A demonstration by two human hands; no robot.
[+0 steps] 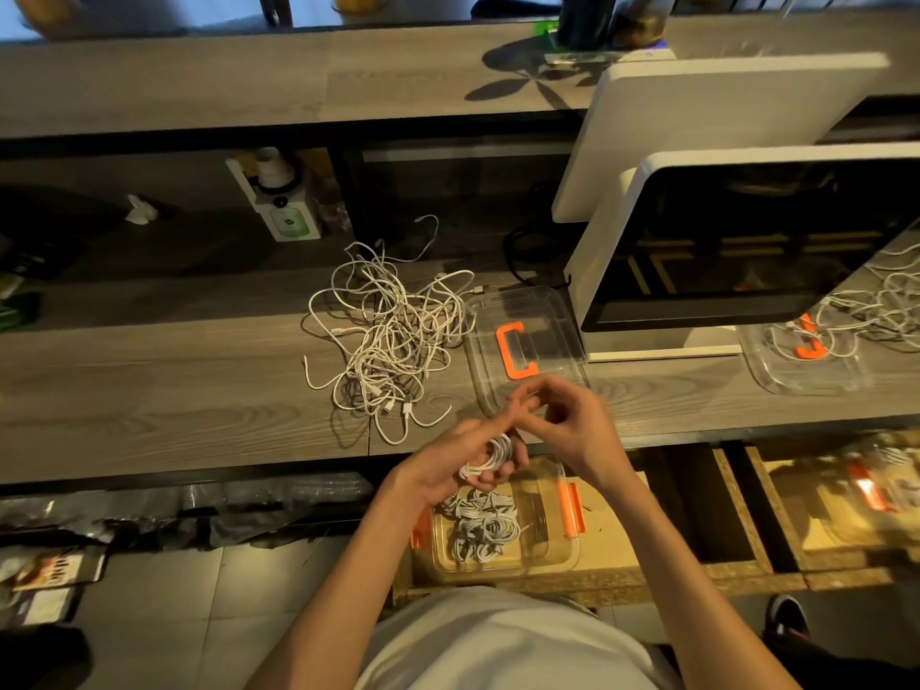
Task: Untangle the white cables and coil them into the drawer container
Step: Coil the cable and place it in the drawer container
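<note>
Fingers (485, 453) of the left hand (465, 460) curl around a small cable coil (490, 455); the right hand (562, 420) pinches its end, near the tangled cables (388, 331) on the wood-grain surface (174, 390).

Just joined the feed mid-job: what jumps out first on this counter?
The big tangle of white cables sprawled mid-counter, just left of a clear lid with an orange handle. Nearer the camera, the left hand grips a small coil while the right hand works close beside it. Below them, the open drawer's clear container already holds several coiled cables.
</note>
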